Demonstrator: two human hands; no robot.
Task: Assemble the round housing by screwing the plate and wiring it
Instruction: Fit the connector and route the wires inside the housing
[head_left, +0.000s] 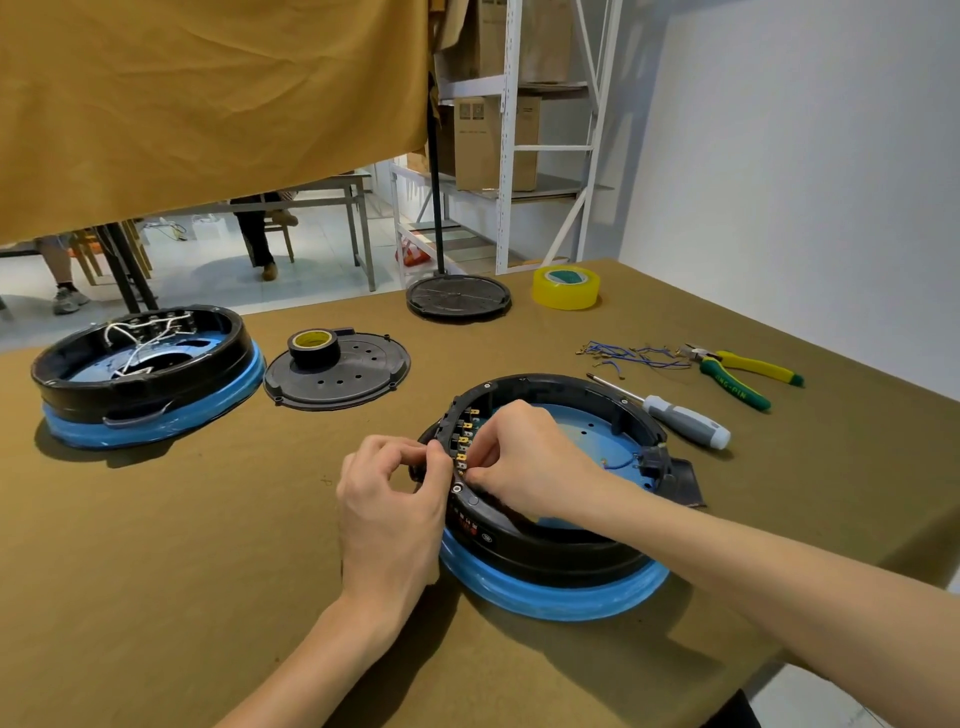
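Observation:
A round black housing (571, 551) with a blue lower rim lies in front of me, open side up, its blue inner floor showing. A row of brass terminals (464, 441) lines its left inner wall. My left hand (389, 499) pinches the housing's left rim from outside. My right hand (530, 457) reaches in from the right, its curled fingertips pinching at the terminals; whatever they hold is hidden. A short blue wire (621, 462) lies on the inner floor. A perforated black plate (337, 376) lies on the table farther left.
A second housing (140, 374) with white wires stands far left. Black tape (314, 345) sits on the plate. A screwdriver (675, 413), pliers (743, 371) and loose blue wires (634, 356) lie right. Yellow tape (566, 287) and a black disc (458, 297) sit at the back.

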